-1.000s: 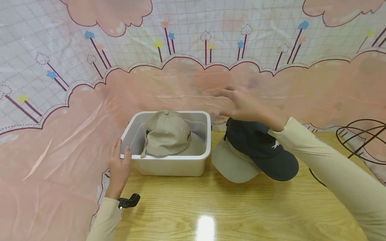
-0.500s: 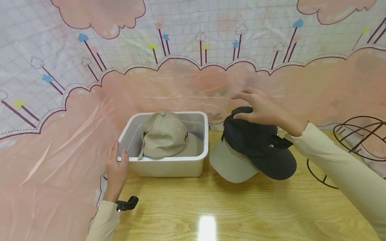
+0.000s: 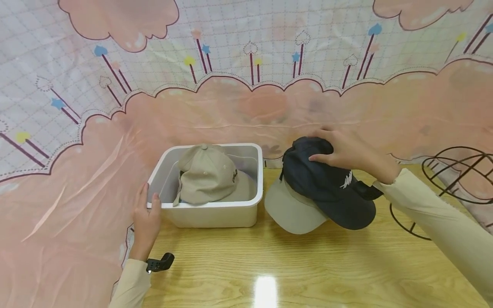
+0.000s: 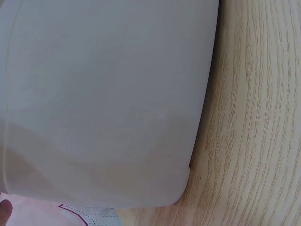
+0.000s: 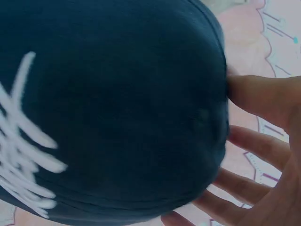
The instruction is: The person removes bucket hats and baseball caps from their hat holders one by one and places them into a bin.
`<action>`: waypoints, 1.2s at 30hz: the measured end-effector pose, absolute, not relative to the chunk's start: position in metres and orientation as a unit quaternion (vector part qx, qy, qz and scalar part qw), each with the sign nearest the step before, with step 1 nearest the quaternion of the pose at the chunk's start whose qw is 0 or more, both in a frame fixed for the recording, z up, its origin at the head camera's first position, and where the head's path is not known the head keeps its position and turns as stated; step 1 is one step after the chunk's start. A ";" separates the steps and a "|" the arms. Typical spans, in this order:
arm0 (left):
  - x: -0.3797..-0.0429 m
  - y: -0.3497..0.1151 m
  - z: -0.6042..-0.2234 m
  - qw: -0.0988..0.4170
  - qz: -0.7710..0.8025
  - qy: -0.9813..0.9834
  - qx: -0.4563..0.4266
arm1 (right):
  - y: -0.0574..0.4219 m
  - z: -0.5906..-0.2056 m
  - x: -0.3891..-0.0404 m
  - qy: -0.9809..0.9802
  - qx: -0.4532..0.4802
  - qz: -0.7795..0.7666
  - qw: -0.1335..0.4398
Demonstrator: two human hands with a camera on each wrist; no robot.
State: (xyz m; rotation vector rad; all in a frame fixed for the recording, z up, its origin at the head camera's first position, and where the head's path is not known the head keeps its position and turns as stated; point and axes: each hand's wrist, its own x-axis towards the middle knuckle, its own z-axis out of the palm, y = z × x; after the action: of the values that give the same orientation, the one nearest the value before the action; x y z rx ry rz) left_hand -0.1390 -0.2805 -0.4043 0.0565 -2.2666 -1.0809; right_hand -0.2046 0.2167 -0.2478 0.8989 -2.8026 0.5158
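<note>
In the head view my left hand [image 3: 146, 218] rests at the front left corner of an off-white plastic bin [image 3: 213, 216], fingers straight along its side. The left wrist view is mostly filled by the bin's outer wall [image 4: 103, 103]; one fingertip [image 4: 4, 212] shows at the lower left. A beige baseball cap [image 3: 204, 175] lies inside the bin. To the right, my right hand [image 3: 344, 147] grips the crown of a navy baseball cap [image 3: 321, 184], thumb and fingers curved around it in the right wrist view. Beneath this cap sits another, light beige cap [image 3: 292, 209].
Bin and caps stand on a wooden table [image 3: 215, 265]. A black wire rack [image 3: 458, 177] stands at the right edge, partly behind the right sleeve [image 3: 439, 222]. A printed pink and white cloth [image 3: 215, 102] hangs behind and drapes at the left.
My right hand has moved right and down from above the table onto the navy cap's crown and taken hold of it. The left hand stays at the bin's corner; the view has shifted slightly.
</note>
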 end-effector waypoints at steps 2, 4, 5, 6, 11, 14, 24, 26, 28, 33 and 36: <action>-0.139 -0.281 -0.404 0.311 -0.409 -0.858 0.019 | 0.218 -0.252 -0.204 -0.936 0.296 0.175 0.081; -0.141 -0.281 -0.404 0.317 -0.405 -0.858 0.015 | 0.220 -0.255 -0.204 -0.934 0.294 0.181 0.088; -0.141 -0.281 -0.404 0.320 -0.404 -0.857 0.012 | 0.220 -0.256 -0.203 -0.933 0.292 0.187 0.091; -0.142 -0.281 -0.404 0.322 -0.402 -0.857 0.011 | 0.221 -0.257 -0.203 -0.933 0.291 0.191 0.095; -0.144 -0.281 -0.408 0.327 -0.405 -0.854 0.009 | 0.220 -0.259 -0.201 -0.930 0.288 0.198 0.112; -0.145 -0.280 -0.409 0.320 -0.407 -0.855 0.007 | 0.219 -0.259 -0.198 -0.928 0.285 0.199 0.132; -0.142 -0.281 -0.407 0.336 -0.396 -0.855 0.011 | 0.217 -0.265 -0.196 -0.905 0.301 0.201 0.222; -0.142 -0.280 -0.406 0.338 -0.394 -0.855 0.011 | 0.218 -0.266 -0.196 -0.899 0.308 0.207 0.233; -0.141 -0.281 -0.406 0.338 -0.393 -0.855 0.010 | 0.218 -0.265 -0.197 -0.895 0.311 0.207 0.241; -0.141 -0.282 -0.407 0.332 -0.399 -0.855 0.009 | 0.219 -0.259 -0.200 -0.896 0.307 0.205 0.247; -0.142 -0.282 -0.407 0.333 -0.396 -0.856 0.008 | 0.220 -0.253 -0.201 -0.898 0.296 0.213 0.246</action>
State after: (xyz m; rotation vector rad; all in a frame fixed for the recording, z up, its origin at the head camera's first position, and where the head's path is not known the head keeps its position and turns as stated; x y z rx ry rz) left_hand -0.1420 -0.2820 -0.4067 0.0210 -2.2362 -1.0336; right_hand -0.2008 0.2198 -0.2528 0.8075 -2.4513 0.5810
